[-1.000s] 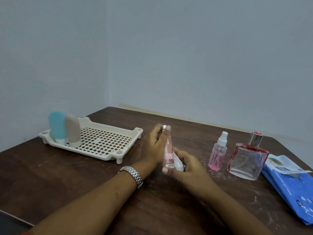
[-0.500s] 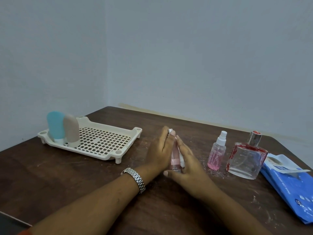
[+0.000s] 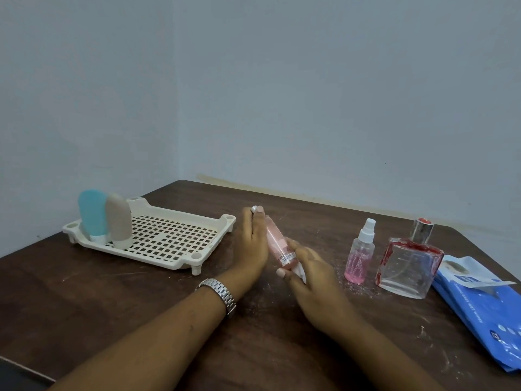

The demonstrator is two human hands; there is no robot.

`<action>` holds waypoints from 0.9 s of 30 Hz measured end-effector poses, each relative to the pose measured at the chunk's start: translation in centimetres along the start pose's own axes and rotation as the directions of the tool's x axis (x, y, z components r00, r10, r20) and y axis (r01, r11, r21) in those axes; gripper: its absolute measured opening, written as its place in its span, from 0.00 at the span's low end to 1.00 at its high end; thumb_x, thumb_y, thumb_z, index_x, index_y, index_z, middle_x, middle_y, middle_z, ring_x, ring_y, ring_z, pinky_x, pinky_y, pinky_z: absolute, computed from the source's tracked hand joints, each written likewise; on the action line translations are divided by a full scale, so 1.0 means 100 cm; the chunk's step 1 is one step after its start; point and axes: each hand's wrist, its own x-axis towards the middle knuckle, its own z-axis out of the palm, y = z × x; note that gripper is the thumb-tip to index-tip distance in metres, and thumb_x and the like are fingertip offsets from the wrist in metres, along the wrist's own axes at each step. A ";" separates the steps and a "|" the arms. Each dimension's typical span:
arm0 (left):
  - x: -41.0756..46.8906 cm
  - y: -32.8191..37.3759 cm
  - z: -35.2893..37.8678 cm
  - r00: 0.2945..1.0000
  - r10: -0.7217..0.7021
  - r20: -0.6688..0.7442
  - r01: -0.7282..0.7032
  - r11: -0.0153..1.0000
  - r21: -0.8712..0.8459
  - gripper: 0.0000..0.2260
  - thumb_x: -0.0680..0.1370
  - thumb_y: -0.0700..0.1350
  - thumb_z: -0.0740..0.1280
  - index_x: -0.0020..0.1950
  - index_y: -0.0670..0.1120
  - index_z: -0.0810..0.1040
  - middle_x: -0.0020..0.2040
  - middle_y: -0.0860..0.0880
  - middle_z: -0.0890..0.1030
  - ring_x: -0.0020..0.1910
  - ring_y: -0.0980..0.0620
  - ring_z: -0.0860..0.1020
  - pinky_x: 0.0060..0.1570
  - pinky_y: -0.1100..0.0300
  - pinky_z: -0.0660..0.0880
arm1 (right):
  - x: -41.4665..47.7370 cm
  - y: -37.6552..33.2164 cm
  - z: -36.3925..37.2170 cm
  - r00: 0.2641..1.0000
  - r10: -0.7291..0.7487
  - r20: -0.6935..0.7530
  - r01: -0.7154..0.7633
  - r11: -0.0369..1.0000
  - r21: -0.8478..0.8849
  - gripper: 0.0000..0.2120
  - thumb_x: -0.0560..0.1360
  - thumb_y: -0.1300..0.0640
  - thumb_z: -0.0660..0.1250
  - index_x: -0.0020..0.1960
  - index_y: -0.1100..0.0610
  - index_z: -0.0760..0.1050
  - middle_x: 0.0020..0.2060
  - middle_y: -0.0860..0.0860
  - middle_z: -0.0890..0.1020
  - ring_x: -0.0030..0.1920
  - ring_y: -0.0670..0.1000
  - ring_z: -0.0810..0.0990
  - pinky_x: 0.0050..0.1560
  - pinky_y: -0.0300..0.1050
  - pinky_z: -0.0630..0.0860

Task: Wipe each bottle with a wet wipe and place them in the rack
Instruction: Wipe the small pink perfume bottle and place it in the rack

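**A:** Where is the bottle you're working on?

**B:** Between my two hands, over the dark brown wooden table [image 3: 84, 300]. It's the slim pink bottle [image 3: 277, 244] with a silver cap. It is tilted so that the cap leans away from me and to my left. It is not in the rack.

**A:** How does your left hand sit?

**B:** My left hand [image 3: 251, 246] has its fingers [image 3: 258, 221] straight and pressed together, flat along the bottle's upper part, with a fingertip up at the cap. They hide the thumb, so I cannot tell what it does. A silver link watch [image 3: 218, 293] sits on that wrist.

**A:** And the right?

**B:** My right hand [image 3: 313, 277] curls round the bottle's lower end. The thumb lies beneath the base, and the fingers pinch a crumpled white wet wipe [image 3: 300, 271] against the bottle's side.

**A:** What is in the rack?

**B:** The cream plastic rack [image 3: 174, 244], with its perforated floor, stands on my left, just beside the left hand. A rounded light blue squeeze bottle [image 3: 91, 213] and a rounded beige squeeze bottle [image 3: 118, 218] stand upright and touching in its far left corner.

**A:** And on your right?

**B:** First a small clear spray bottle [image 3: 359, 255] of pink liquid with a white nozzle. Near it, but apart, is a square glass perfume bottle [image 3: 408, 266] with red edges and a silver cap. At the table's right edge lies a blue pack of wet wipes [image 3: 485, 309] with its white flap lifted.
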 end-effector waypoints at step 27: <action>-0.010 0.015 0.001 0.846 -0.251 0.471 0.490 0.713 -0.501 0.15 0.64 0.40 0.75 0.48 0.43 0.77 0.44 0.42 0.83 0.35 0.51 0.82 0.34 0.66 0.79 | 0.008 0.016 -0.017 0.825 0.226 -0.517 -0.070 0.950 0.304 0.17 0.76 0.60 0.65 0.65 0.55 0.72 0.46 0.37 0.78 0.47 0.41 0.78 0.38 0.24 0.71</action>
